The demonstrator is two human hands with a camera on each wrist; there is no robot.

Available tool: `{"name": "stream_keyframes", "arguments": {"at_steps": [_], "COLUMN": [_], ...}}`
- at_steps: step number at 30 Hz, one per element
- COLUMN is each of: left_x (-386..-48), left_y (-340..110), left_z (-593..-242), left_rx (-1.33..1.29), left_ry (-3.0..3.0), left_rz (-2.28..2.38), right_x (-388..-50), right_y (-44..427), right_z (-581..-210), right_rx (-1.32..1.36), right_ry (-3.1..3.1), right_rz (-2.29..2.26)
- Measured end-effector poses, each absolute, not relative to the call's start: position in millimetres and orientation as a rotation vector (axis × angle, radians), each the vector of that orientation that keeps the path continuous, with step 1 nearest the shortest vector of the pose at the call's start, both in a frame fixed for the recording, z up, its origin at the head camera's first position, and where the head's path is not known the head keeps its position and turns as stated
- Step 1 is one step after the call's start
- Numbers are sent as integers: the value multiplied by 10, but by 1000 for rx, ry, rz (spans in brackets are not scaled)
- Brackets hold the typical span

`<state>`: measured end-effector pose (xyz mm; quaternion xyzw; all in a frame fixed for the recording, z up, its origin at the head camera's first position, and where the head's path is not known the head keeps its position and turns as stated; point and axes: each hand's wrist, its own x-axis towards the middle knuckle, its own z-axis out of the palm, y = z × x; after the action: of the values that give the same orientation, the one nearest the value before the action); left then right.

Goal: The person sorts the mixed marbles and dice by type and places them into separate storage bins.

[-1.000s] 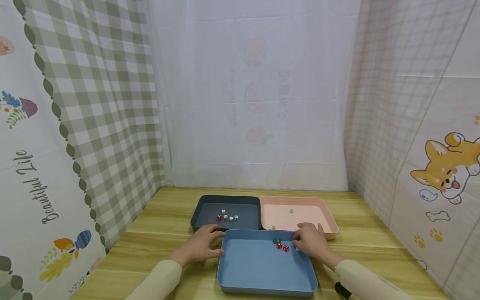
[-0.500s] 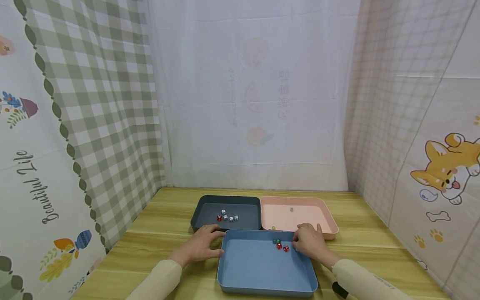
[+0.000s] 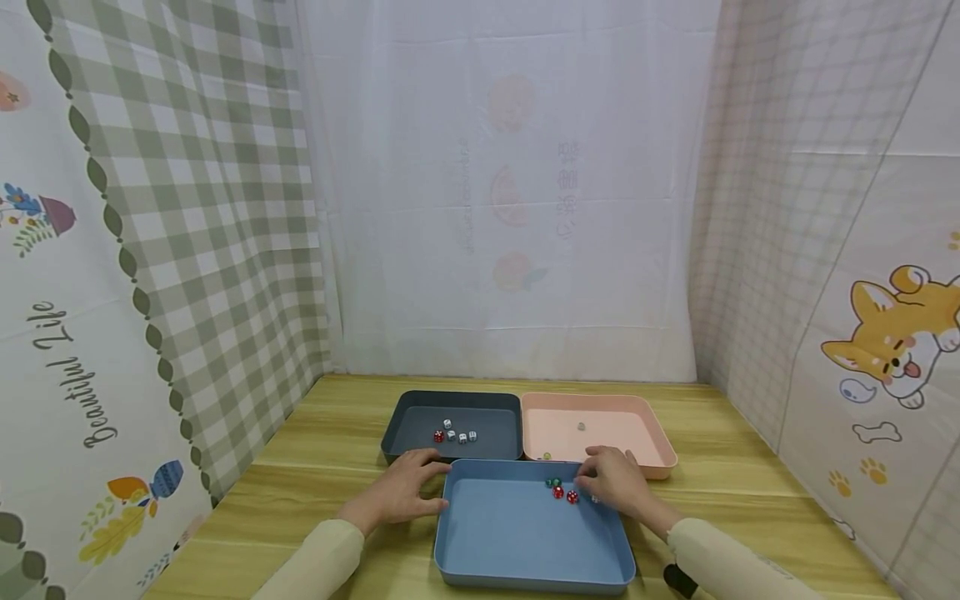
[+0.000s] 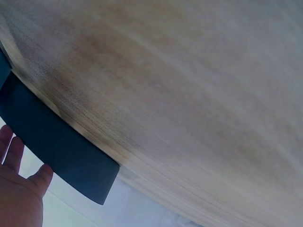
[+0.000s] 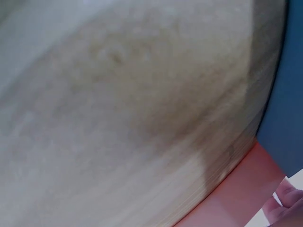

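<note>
My left hand lies at the left side of the blue tray, thumb and fingers spread, fingertips at its left rim. In the left wrist view, the hand shows beside the dark tray. My right hand reaches over the blue tray's far right corner, fingers bent downward; whether they pinch a die is hidden. Beside them lie green dice, a red die and another red die. A pale die shows just under the hand.
Behind stand the dark tray, with several white dice and a red die, and the pink tray, with a clear die and a yellowish die. Cloth curtains enclose the wooden table.
My right hand has shifted slightly left toward the red and green dice. The clear die in the pink tray has moved a little. My left hand stays in place.
</note>
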<state>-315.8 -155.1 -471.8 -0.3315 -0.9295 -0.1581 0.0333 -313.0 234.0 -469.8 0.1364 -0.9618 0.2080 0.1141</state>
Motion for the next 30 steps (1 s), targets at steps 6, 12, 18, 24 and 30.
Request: {"name": "stream_keyframes", "arguments": {"at_steps": [6, 12, 18, 24, 30], "left_x": [-3155, -3143, -3151, -3160, -3158], "left_y": [-1555, -1545, -1545, -1548, -1547], "left_z": [-4717, -4707, -4715, -4729, -4731], "left_rx": [-1015, -1030, -1015, -1016, -1022], "left_ry": [-2862, -2850, -2860, -2853, -2847], "left_rz": [-485, -492, -493, -481, -486], "right_x": [-3172, -3177, -3223, -3309, -3417], "right_y": [2359, 2361, 2398, 2467, 2548], "right_z": [-4688, -4643, -4594, -4549, -4512], "right_rx": [429, 386, 336, 303, 282], "right_ry": [-2751, -2727, -2718, -2707, -2711], "right_rz": [797, 942, 1001, 1002, 960]}}
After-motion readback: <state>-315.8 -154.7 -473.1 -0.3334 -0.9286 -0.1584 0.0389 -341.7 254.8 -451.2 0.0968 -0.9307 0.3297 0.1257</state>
